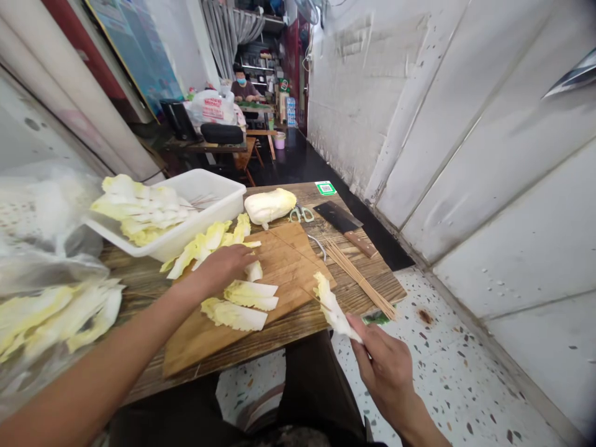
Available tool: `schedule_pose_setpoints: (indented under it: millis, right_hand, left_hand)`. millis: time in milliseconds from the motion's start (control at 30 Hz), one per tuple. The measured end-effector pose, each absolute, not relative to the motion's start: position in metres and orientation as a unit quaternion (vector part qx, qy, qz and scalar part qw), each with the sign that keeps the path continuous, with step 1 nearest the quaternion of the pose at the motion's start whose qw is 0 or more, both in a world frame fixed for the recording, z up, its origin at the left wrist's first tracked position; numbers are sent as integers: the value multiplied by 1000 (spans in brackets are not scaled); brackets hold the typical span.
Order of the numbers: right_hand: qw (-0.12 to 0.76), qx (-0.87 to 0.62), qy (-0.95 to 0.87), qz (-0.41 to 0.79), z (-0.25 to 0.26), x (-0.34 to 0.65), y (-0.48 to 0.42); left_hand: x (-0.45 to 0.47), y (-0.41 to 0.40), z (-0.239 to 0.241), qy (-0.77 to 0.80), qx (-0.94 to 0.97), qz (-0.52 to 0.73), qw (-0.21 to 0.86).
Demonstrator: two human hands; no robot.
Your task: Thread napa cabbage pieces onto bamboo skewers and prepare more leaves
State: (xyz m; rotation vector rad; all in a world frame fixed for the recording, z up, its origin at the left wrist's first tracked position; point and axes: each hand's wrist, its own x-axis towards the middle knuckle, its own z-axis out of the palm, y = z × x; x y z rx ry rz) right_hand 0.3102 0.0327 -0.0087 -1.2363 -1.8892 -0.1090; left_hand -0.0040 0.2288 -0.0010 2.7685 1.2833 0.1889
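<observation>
My left hand (222, 266) reaches over the wooden cutting board (284, 261), its fingers curled on a piece of cabbage leaf (254, 270). More cut cabbage pieces (242, 304) lie on the board below it. My right hand (384, 363) is off the table's front right corner, closed on a skewered strip of cabbage leaves (331, 304). A bundle of bamboo skewers (361, 279) lies on the table to the right of the board.
A white tray (218, 205) holds skewered cabbage. Loose leaves (212, 239) and a cabbage heart (270, 206) lie behind the board, with scissors (301, 214) and a cleaver (347, 226). Plastic bags with leaves (51, 310) sit left. A person sits far back.
</observation>
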Motion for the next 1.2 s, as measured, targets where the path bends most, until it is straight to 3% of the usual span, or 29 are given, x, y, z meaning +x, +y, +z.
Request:
schedule_pose_setpoints:
  millis: [267,600,767,1000,1200]
  right_hand:
    - [448,-482,-750,-72,-19,309,42]
    - [440,-488,-751,-66,-20,306,46]
    - [449,-481,-751,-62,-21,304,46]
    - [405,-467,-786,-10,-10,296,33]
    - [362,-433,-825,25,1,283,23]
  left_hand:
    - [-13,274,4,563,826,33,3]
    - [11,312,-9,575,811,-28,101]
    - [14,286,12,612,774,112,114]
    - [17,135,12,600,691,348,202]
    - [7,51,3,555,678,449,176]
